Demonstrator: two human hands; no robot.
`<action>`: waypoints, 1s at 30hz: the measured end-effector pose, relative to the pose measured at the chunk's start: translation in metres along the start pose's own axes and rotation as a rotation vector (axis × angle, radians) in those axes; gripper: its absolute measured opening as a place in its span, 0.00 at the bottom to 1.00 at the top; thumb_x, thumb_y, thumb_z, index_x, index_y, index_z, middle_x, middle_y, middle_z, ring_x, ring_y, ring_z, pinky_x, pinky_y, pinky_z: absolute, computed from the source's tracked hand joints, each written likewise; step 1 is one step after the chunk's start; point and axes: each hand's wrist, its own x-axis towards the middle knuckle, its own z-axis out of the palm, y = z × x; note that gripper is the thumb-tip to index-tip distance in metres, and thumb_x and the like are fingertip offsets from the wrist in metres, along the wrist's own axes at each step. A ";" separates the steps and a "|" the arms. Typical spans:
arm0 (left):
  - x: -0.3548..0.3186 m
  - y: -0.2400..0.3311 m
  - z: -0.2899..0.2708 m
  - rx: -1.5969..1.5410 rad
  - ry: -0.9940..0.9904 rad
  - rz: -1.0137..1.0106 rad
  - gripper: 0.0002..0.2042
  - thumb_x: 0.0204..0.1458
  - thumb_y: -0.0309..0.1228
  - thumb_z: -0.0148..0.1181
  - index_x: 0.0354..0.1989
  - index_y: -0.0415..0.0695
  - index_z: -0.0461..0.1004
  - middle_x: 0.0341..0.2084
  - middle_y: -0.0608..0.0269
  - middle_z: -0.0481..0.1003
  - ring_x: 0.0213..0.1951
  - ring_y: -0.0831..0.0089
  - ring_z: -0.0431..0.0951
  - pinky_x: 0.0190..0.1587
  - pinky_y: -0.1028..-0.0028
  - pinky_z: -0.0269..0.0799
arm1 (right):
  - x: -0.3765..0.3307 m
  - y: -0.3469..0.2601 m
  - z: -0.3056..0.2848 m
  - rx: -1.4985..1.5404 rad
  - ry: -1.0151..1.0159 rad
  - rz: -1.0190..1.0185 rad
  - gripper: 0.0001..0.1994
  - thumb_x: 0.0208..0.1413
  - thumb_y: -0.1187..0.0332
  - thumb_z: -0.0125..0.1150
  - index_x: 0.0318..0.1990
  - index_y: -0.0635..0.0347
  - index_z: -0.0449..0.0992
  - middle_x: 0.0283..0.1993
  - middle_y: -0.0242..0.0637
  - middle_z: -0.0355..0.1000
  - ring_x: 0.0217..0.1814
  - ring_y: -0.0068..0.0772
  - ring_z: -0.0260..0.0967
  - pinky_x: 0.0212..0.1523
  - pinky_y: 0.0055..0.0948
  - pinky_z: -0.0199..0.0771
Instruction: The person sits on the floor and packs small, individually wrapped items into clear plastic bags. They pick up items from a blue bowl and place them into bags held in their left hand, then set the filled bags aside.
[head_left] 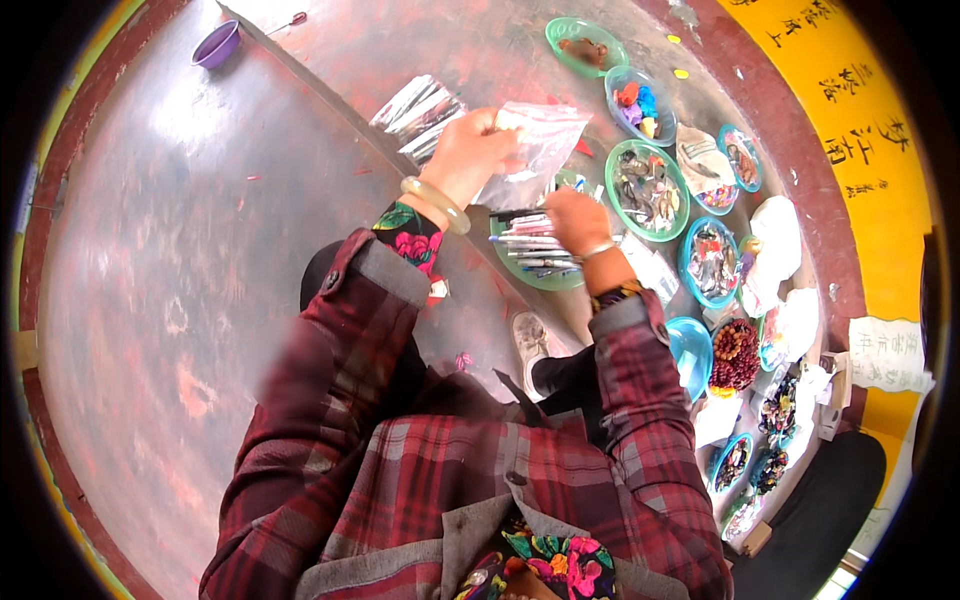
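My left hand (468, 160), with a pale bangle at the wrist, is closed on a clear plastic bag (548, 135) and holds it up. Lower and to the right, my right hand (580, 222) is closed around dark pens (515, 214) whose ends stick out to its left. Just beneath it stands a green basket (520, 274) filled with pens (540, 248) lying side by side. The bag hangs over the basket's far side and partly hides it. Beyond my left wrist lie several packs of pens (418, 108) on the floor.
To the right, a row of baskets holds small goods: a green basket (612, 212), a blue basket (686, 270) and dark red beads (735, 355). A purple bowl (216, 46) sits far left. A floor step (335, 105) runs diagonally past my feet. My shoe (530, 338) is near the pens.
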 end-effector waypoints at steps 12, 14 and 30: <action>-0.006 -0.010 0.014 0.207 -0.335 -0.094 0.10 0.54 0.28 0.52 0.42 0.37 0.71 0.34 0.65 0.72 0.36 0.81 0.72 0.33 0.78 0.73 | -0.047 0.040 -0.147 1.640 1.184 -0.071 0.12 0.54 0.77 0.53 0.47 0.63 0.67 0.38 0.46 0.72 0.33 0.27 0.68 0.36 0.23 0.69; -0.006 -0.009 0.018 0.225 -0.359 -0.094 0.10 0.54 0.27 0.52 0.42 0.38 0.71 0.34 0.66 0.72 0.36 0.82 0.72 0.33 0.78 0.74 | -0.044 0.030 -0.144 1.654 1.123 -0.058 0.12 0.54 0.78 0.53 0.47 0.62 0.67 0.39 0.47 0.72 0.33 0.28 0.68 0.37 0.24 0.69; -0.009 -0.011 0.021 0.130 -0.386 -0.128 0.09 0.53 0.26 0.51 0.41 0.35 0.71 0.35 0.63 0.72 0.35 0.79 0.72 0.30 0.77 0.75 | -0.024 0.006 -0.122 1.522 0.649 0.118 0.10 0.55 0.74 0.53 0.45 0.62 0.69 0.35 0.39 0.74 0.33 0.23 0.70 0.35 0.20 0.68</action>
